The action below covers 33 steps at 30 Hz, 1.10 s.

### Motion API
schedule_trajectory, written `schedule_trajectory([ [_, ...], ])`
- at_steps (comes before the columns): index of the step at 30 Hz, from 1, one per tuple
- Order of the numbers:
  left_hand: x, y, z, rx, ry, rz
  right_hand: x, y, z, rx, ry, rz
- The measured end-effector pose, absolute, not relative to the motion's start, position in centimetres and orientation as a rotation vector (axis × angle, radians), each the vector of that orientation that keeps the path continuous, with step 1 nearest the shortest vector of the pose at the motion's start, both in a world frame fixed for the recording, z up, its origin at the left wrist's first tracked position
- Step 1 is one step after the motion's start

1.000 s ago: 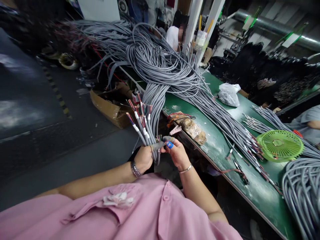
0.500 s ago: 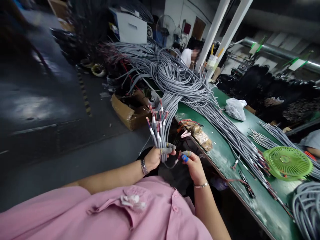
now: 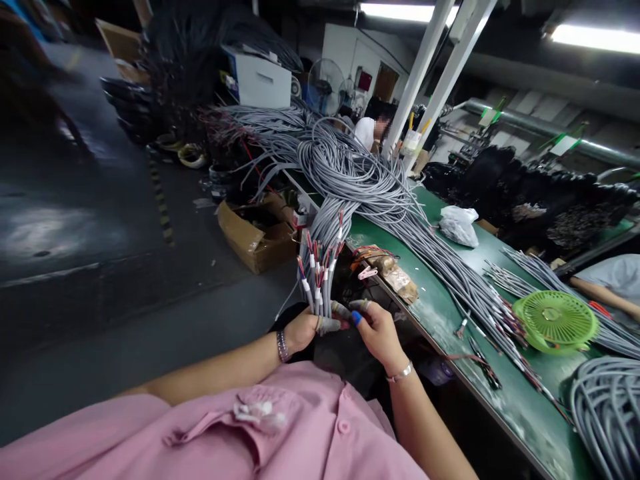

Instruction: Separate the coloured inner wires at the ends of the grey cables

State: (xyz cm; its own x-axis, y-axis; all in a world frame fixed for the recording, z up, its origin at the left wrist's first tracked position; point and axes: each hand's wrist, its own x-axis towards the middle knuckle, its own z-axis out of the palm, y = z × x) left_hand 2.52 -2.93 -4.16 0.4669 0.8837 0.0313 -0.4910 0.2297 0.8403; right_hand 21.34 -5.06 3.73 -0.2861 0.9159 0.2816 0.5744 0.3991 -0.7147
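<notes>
My left hand [image 3: 313, 328] is closed round a bundle of grey cables [image 3: 320, 293], whose ends stand upright with white sleeves and bare red, blue and dark wires. Grey finger covers sit on some of its fingers. Close beside it on the right is my right hand [image 3: 377, 331], with thumb and forefinger pinched at the left fingertips. A blue wrap covers the right thumb tip and a grey cover the forefinger. Whatever lies in that pinch is too small and hidden to make out. Behind the bundle, more grey cables [image 3: 350, 170] lie coiled over the green table [image 3: 435, 317].
A green fan [image 3: 555, 321], pliers [image 3: 485, 363], a plastic bag [image 3: 459, 225] and a coil of grey cable [image 3: 607, 417] rest on the table. A pink clip [image 3: 367, 273] lies at its edge. A cardboard box [image 3: 257, 240] stands on the floor. Other people sit beyond the table.
My right hand has moved left, up against my left fingertips; the cable end seen in its pinch earlier is now hidden. The view has tilted up a little. My left hand keeps its bundle.
</notes>
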Motion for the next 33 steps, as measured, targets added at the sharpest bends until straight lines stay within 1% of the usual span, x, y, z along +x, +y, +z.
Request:
schedule_trajectory([
  [4, 3.1, -3.2, -5.4, 0.945, 0.569, 1.063, 18.5, -4.7, 6.1, -1.223, -1.96, 0.642],
  [8, 3.5, -3.4, -6.1, 0.981, 0.637, 1.071, 16.8, -4.4, 7.0, -1.201, -1.951, 0.557],
  [14, 3.6, -4.1, -5.0, 1.024, 0.681, 1.02, 16.3, -4.8, 5.9, -1.214, -1.828, 0.609],
  [21, 3.6, -4.8, -4.3, 1.06, 0.681, 0.948, 16.8, -5.2, 4.4, -1.166, -1.605, 0.827],
  [27, 3.4, -4.8, -4.7, 1.112, 0.683, 0.943, 17.2, -5.4, 3.9, -1.185, -1.542, 0.917],
  [33, 3.2, -4.8, -5.3, 1.12, 0.667, 0.934, 17.4, -5.6, 3.9, -1.114, -1.535, 0.886],
])
